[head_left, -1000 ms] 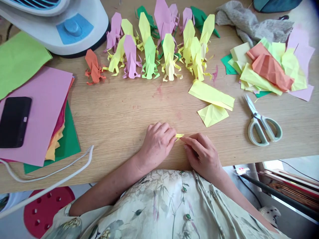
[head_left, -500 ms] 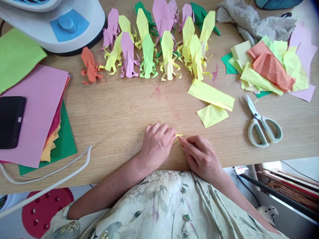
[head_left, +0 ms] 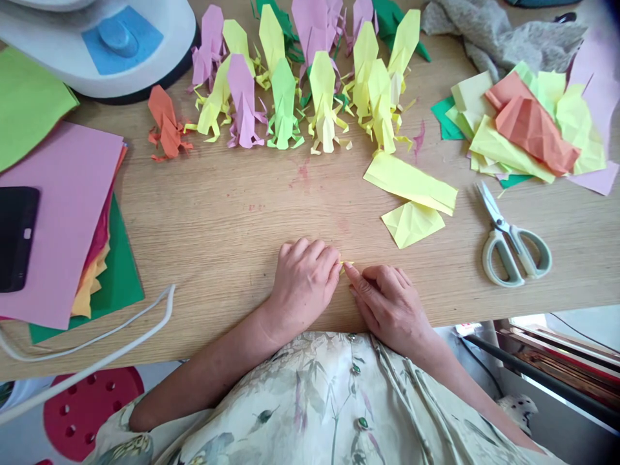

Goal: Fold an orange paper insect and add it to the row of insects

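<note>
My left hand and my right hand rest close together on the wooden table near its front edge. Both are closed, pinching a small folded yellow paper piece; only its tip shows between the fingertips. Just beyond my right hand lie a folded yellow strip and a yellow folded square. A row of folded paper figures in pink, yellow, green and orange stands at the back of the table.
Scissors lie at the right, with a heap of paper scraps and a grey cloth behind them. Stacked coloured sheets with a black phone sit left. A white appliance stands back left; a white cable runs along the front.
My right fingers have slid left along the yellow piece toward my left hand, so less of it shows. The view has shifted slightly.
</note>
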Motion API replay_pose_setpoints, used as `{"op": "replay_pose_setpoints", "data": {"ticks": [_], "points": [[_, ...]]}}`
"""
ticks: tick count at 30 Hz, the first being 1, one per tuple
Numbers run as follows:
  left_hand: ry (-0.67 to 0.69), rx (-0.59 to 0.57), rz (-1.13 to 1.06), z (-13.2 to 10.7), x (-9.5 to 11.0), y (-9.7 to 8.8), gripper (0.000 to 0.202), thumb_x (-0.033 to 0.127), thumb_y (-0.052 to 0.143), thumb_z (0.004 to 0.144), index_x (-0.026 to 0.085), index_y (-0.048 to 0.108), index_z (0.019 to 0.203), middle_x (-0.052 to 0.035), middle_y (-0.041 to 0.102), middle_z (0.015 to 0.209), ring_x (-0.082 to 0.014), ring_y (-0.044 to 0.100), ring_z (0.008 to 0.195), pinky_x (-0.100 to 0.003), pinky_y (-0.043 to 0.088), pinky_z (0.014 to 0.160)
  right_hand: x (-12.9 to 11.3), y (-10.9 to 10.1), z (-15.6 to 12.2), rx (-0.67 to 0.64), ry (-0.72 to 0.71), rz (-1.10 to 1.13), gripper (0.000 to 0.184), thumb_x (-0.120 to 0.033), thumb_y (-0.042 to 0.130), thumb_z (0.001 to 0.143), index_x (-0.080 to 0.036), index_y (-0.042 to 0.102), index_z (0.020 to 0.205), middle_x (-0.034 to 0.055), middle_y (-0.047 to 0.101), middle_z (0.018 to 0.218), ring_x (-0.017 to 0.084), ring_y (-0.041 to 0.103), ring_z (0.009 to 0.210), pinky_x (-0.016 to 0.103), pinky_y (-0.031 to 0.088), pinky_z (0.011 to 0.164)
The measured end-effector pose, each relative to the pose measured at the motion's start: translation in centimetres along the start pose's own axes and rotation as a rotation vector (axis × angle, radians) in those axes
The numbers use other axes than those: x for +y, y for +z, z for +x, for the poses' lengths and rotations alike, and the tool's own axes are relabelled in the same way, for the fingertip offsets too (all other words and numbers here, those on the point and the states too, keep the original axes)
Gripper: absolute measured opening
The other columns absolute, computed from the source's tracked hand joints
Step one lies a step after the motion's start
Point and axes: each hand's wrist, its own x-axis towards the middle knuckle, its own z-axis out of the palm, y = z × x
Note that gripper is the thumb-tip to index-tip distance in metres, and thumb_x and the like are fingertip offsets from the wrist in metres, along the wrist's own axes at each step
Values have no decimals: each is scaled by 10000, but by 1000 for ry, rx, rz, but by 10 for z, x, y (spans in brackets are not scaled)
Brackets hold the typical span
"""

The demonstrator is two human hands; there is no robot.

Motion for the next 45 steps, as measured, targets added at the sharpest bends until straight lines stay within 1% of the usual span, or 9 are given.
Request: {"op": "replay_pose_setpoints", "data": {"ticks": [3, 8, 13, 19, 21, 27, 33, 39, 45], "points": [[-7, 3, 2, 0, 0, 0, 162, 254, 479, 978, 203, 586, 867, -46, 655, 907, -224, 540, 875, -383, 353, 774, 0, 0, 0, 6, -6, 1, 478, -114, 528, 944, -145, 463, 1416, 80, 567, 925, 188, 522, 790, 332, 405, 683], [-14, 3, 9, 1, 1, 0, 144, 253, 501, 967, 203, 584, 861, -45, 653, 895, -227, 540, 877, -384, 355, 776, -1, 1, 1, 27, 8, 4, 546, -119, 524, 946, -186, 401, 1473, 68, 567, 913, 191, 528, 780, 336, 392, 670], [-19, -9, 9, 1, 1, -1, 138, 247, 509, 961, 205, 579, 849, -45, 652, 885, -225, 539, 874, -386, 354, 777, 0, 1, 2, 25, 4, 10, 579, -116, 524, 941, -180, 370, 1495, 68, 565, 908, 194, 528, 770, 341, 394, 668], [-17, -3, 13, 1, 2, 0, 135, 246, 508, 961, 206, 575, 851, -46, 654, 880, -225, 539, 875, -383, 350, 770, -1, 1, 3, 23, 18, 11, 574, -119, 514, 948, -203, 376, 1499, 66, 565, 905, 195, 536, 784, 339, 392, 666], [-17, 0, 10, 1, 2, 0, 131, 243, 509, 960, 205, 575, 854, -46, 653, 877, -225, 540, 875, -382, 349, 770, -1, 1, 3, 28, 13, 6, 566, -123, 516, 949, -194, 383, 1495, 66, 565, 902, 195, 536, 784, 339, 392, 665], [-28, -23, 8, 2, 2, -1, 160, 269, 493, 976, 204, 577, 856, -41, 647, 882, -226, 549, 879, -382, 348, 765, -1, 1, 2, 44, 34, -22, 485, -149, 548, 945, -154, 476, 1425, 68, 556, 896, 192, 509, 768, 337, 388, 667], [-42, -17, -8, 0, 2, -1, 147, 266, 505, 975, 197, 579, 869, -52, 638, 881, -218, 544, 870, -373, 371, 780, -1, 1, 1, 29, 42, -12, 527, -153, 533, 948, -201, 439, 1464, 62, 550, 907, 191, 508, 778, 330, 376, 666], [-101, 33, -60, -12, -5, -8, 146, 248, 512, 973, 192, 583, 858, -59, 618, 908, -209, 535, 864, -353, 409, 780, 0, 2, 2, 39, 39, 8, 563, -143, 527, 950, -221, 397, 1493, 64, 554, 909, 196, 524, 791, 333, 384, 675], [-155, 75, -89, -20, -12, -10, 156, 239, 536, 963, 188, 563, 818, -39, 594, 858, -195, 529, 827, -333, 413, 752, 1, 2, 2, 50, 27, 3, 528, -146, 550, 944, -175, 431, 1457, 69, 556, 910, 197, 520, 786, 339, 397, 684]]}}
